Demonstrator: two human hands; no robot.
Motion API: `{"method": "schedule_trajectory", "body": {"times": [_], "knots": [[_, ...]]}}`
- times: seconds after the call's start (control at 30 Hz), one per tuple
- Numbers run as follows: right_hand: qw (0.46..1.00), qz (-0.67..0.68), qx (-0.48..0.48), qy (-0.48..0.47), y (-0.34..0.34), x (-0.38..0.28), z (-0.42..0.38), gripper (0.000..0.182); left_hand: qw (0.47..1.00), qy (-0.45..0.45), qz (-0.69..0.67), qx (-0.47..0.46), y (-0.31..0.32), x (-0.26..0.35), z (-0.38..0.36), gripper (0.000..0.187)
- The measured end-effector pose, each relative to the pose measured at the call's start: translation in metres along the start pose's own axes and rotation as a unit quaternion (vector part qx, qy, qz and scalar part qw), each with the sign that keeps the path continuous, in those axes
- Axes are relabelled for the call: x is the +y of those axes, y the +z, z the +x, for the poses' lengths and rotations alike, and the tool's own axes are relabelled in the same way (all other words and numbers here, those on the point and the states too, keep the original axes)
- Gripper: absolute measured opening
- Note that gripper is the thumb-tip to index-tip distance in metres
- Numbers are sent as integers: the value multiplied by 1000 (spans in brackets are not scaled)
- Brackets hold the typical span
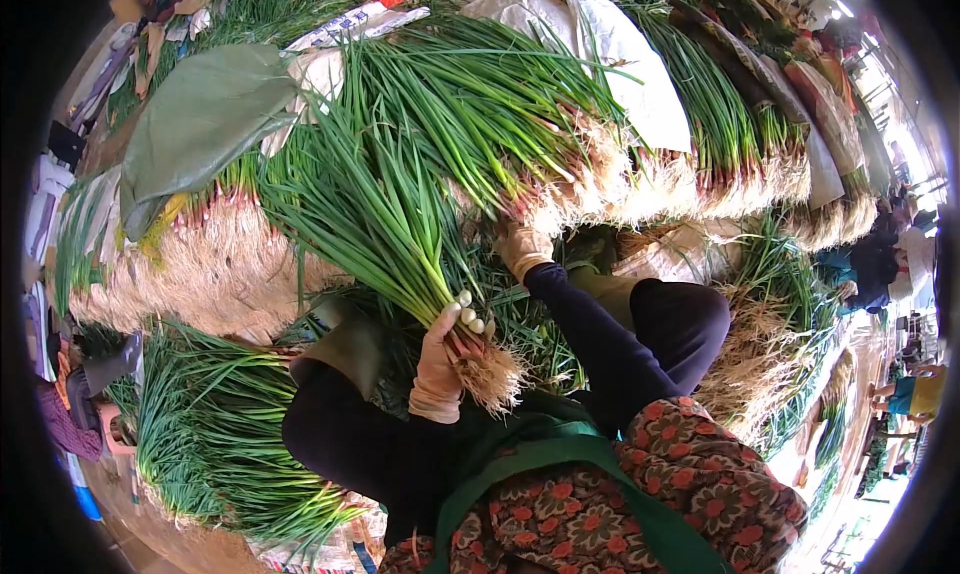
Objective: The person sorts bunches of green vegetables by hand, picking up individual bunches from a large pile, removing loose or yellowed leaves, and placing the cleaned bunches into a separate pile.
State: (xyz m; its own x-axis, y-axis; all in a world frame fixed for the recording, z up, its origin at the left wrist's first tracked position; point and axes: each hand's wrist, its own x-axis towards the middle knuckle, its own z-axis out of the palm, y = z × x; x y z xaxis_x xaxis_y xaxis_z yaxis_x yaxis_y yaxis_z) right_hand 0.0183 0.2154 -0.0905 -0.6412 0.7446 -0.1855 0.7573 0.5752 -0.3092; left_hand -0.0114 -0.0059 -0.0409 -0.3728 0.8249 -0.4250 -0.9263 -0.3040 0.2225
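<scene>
My left hand point(438, 367), in a pale glove, is closed round a bunch of green onions point(400, 236) just above their roots. The long leaves fan up and to the left, and the tangled roots hang below the hand. Several small, white, rounded shapes point(469, 316) show at the fingers on the bunch. My right hand point(524, 249), gloved too, reaches forward to the edge of a big pile of green onions point(470, 104). Its fingers close on stalks at the reddish stem bases, partly hidden among stems and roots.
More rooted green onions lie in a stack at left point(190, 259), in a heap at lower left point(215, 424) and in another at right point(765, 344). A grey-green sheet point(205, 119) and a white sack point(640, 74) cover parts. People sit or stand at both far edges.
</scene>
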Motion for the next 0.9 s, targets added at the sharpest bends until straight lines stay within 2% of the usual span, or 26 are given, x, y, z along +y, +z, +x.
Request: {"method": "schedule_trajectory", "body": {"times": [0.07, 0.13, 0.2, 0.23, 0.27, 0.3, 0.37, 0.4, 0.43, 0.47, 0.53, 0.63, 0.73, 0.77, 0.8, 0.83, 0.87, 0.9], "knots": [[999, 6, -21, -31, -2, -3, -4, 32, 1000, 10, -16, 25, 4, -1, 1, 27], [993, 31, -60, -98, 0, -2, -25, 30, 998, 8, 67, 16, -6, 5, 6, 29], [973, 51, -77, -212, 2, 0, -67, 30, 989, 0, 148, 11, -17, 9, 10, 32], [957, 6, -112, -268, 4, 0, -91, 27, 981, -3, 190, 39, -17, 7, 13, 33], [934, -39, -145, -324, 2, 0, -109, 25, 985, 17, 169, 39, -15, 3, 14, 32], [926, 51, -192, -321, -9, -2, -118, 28, 987, 38, 149, 39, -12, -3, 16, 31], [866, -12, 11, -500, 44, 40, -83, 31, 993, 50, 95, 53, -5, -7, 14, 29], [920, 147, -140, -335, 25, 27, -76, 32, 993, 46, 95, 60, -5, -7, 13, 28], [917, 314, -210, -126, 3, 12, -70, 34, 992, 42, 95, 64, -4, -8, 12, 27], [874, 426, -210, -99, 8, 1, -62, 32, 992, 39, 96, 69, -4, -8, 12, 26], [791, 514, -326, 57, -14, -36, -67, 30, 992, 32, 115, 52, -13, -6, 10, 24], [811, 555, -180, 47, 15, -41, -75, 23, 995, 44, 76, 39, -10, -4, 7, 22], [735, 659, -132, 85, 34, -25, -67, 24, 999, 41, 3, 9, -2, -9, 4, 23], [683, 678, -181, 202, 33, -22, -54, 22, 999, 34, 2, -13, -6, -8, 2, 24], [642, 701, -230, 209, 26, -23, -51, 27, 999, 30, 2, -37, -7, -5, 2, 24], [591, 737, -273, 182, 15, -32, -53, 30, 998, 15, 48, -45, 0, 0, -3, 25], [536, 768, -314, 158, 4, -39, -59, 33, 999, 32, 40, 3, 7, -5, -5, 27], [526, 779, -322, 112, -21, -55, -67, 40, 1000, 19, 21, -1, 6, -5, -4, 27]]}}
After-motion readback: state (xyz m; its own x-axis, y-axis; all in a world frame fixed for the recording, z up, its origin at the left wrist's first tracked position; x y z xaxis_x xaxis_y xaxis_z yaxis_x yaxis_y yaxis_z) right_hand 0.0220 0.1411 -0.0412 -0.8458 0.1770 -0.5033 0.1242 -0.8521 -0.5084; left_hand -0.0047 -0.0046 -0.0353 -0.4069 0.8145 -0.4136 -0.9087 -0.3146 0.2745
